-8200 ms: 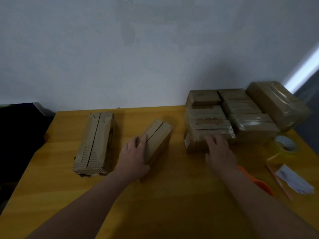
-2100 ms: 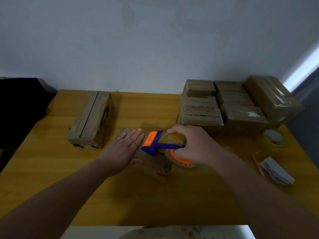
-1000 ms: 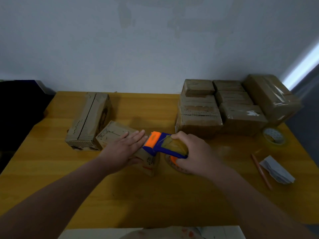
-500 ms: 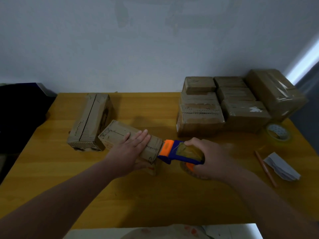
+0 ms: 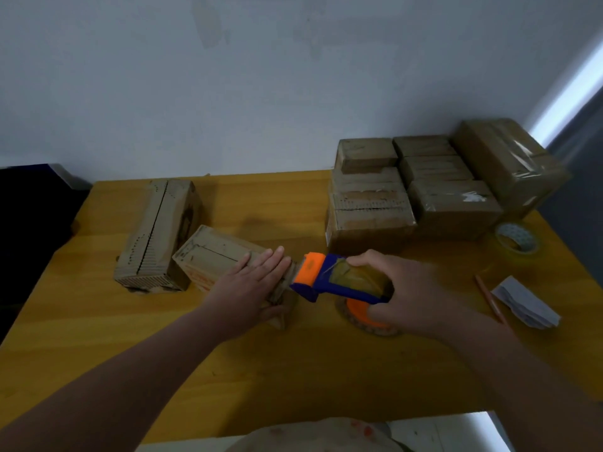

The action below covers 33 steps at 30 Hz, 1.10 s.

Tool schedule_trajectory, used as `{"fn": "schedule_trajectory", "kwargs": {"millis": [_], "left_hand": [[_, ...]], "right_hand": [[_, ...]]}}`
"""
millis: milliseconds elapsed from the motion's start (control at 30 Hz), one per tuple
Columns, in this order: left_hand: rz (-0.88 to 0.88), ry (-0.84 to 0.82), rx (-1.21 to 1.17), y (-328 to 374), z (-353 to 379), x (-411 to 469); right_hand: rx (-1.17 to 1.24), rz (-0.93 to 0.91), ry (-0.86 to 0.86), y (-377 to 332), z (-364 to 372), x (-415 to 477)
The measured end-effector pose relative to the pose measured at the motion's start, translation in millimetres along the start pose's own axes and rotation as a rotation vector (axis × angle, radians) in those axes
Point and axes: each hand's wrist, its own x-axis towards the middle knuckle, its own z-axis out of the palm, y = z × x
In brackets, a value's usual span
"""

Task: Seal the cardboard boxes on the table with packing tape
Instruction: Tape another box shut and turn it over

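— Cardboard box (image 5: 215, 252), the small one: where does it lie in the head view?
— On the yellow table (image 5: 293, 370), slantwise, near the middle, its left end just beside the long box (image 5: 160, 230).
— And the left hand (image 5: 251, 285)?
— Flat on the top of its right end, fingers (image 5: 267, 261) straight and together, thumb down the near side. It presses; it does not clasp.
— The right hand (image 5: 408, 288)?
— Curled round the blue tape dispenser (image 5: 329, 278). Its orange head meets the box's right end, just beside the left fingertips. The orange-cored roll sits under the palm, low over the table.
— What else?
— A stack of taped boxes (image 5: 368, 207) at the far right, a loose tape roll (image 5: 517, 239) beside it, and a pencil (image 5: 487, 296) and folded paper (image 5: 525, 305) near the right edge.
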Motion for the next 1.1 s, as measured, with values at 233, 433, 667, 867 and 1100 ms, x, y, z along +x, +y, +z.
{"fn": "schedule_trajectory", "kwargs": {"millis": [233,433,667,867,1100], "left_hand": [[-0.005,0.042,-0.007,2.6,4.7,-2.0],[-0.028,0.029,0.026,4.2,2.3,-3.0],[-0.007,0.054,0.031,7.6,1.4,-2.5],[-0.018,0.032,-0.025,9.7,-2.4,-7.6],[0.027,0.001,-0.075,5.3,-3.6,-10.1]], "right_hand": [[-0.137,0.028,-0.121,-5.4,-23.7,-9.2],[-0.321,0.062,-0.141,-26.8,15.5,25.9],[-0.309,0.164,-0.199,-40.4,8.0,54.5],[-0.064,0.344,-0.406,-30.4,-0.5,71.4],[-0.284,0.39,-0.506,-26.1,15.6,55.6]]}}
